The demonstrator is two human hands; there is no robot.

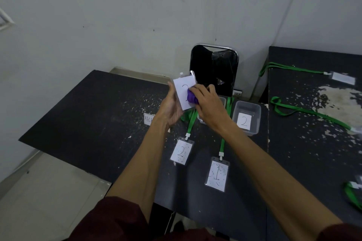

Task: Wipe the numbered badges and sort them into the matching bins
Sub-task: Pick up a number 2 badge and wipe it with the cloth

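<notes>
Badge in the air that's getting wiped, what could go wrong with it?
1. The left hand grips the held badge by one edge while the right hand rubs it with the purple cloth; it might slip.
2. A green lanyard runs just under the hands; it could snag and drag the table badge.
3. The cloth covers part of the number, so it could land in the wrong bin.
</notes>
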